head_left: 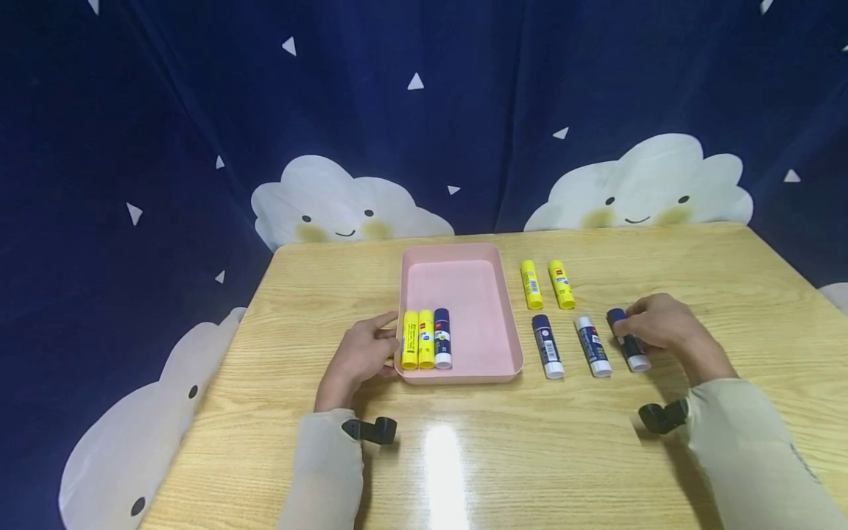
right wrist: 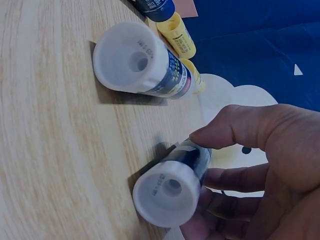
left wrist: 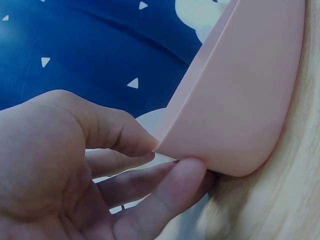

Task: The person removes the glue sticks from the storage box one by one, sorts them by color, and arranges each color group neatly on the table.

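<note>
My left hand (head_left: 361,352) holds the pink tray (head_left: 468,379) at its left side near the front. In the left wrist view its digits bend against the tray's rim and outer wall (left wrist: 235,105). Inside the tray, two yellow glue sticks (head_left: 410,340) and a navy glue stick with a white end (head_left: 442,340) lie side by side. On the right, my right hand (head_left: 665,327) grips another navy glue stick (head_left: 637,361) between thumb and fingers. The right wrist view shows that stick's hollow white base (right wrist: 167,195) close to the tabletop.
Right of the tray, a navy-capped glue stick (head_left: 547,346) and a white-capped one (head_left: 592,346) lie on the wooden table (head_left: 530,456). Two yellow glue sticks (head_left: 531,285) lie behind them. A dark blue curtain (head_left: 464,132) with clouds hangs at the back.
</note>
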A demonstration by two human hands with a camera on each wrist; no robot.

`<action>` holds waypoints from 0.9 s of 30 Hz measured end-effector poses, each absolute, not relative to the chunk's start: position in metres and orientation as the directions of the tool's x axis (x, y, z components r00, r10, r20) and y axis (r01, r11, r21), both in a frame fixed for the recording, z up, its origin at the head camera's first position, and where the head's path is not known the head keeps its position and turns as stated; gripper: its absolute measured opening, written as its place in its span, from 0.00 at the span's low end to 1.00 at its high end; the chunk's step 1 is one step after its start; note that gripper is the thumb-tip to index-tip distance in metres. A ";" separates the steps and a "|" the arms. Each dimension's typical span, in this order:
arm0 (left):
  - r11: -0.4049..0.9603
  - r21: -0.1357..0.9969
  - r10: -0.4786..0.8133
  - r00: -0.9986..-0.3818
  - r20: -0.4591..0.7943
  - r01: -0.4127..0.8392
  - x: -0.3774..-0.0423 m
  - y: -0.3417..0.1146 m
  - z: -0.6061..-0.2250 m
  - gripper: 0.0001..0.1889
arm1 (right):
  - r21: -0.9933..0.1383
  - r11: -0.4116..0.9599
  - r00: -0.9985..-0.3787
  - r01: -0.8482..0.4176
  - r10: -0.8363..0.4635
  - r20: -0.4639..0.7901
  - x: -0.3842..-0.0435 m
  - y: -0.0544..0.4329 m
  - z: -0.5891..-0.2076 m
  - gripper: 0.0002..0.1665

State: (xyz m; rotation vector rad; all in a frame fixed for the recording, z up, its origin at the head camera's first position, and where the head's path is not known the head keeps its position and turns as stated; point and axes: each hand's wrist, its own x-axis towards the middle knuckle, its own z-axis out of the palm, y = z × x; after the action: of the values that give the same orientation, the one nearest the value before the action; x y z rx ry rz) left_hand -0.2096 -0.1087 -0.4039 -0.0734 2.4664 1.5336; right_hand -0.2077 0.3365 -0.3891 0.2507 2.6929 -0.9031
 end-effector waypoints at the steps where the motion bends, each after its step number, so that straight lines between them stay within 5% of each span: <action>1: 0.449 0.878 0.081 -0.970 -0.227 -0.168 -0.209 -0.109 -0.404 0.32 | -0.561 0.789 -0.944 0.252 0.071 -0.323 -0.207 0.337 -0.389 0.44; 27: 0.471 0.866 0.077 -0.970 -0.229 -0.167 -0.209 -0.108 -0.404 0.34 | -0.534 0.798 -0.950 0.278 0.146 -0.276 -0.202 0.320 -0.356 0.48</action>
State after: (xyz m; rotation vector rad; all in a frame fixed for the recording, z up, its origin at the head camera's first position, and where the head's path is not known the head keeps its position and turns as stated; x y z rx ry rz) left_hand -0.2088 -0.1081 -0.4038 -0.0781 2.4838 1.5013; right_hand -0.2018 0.3204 -0.3555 0.3303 2.7663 -0.8720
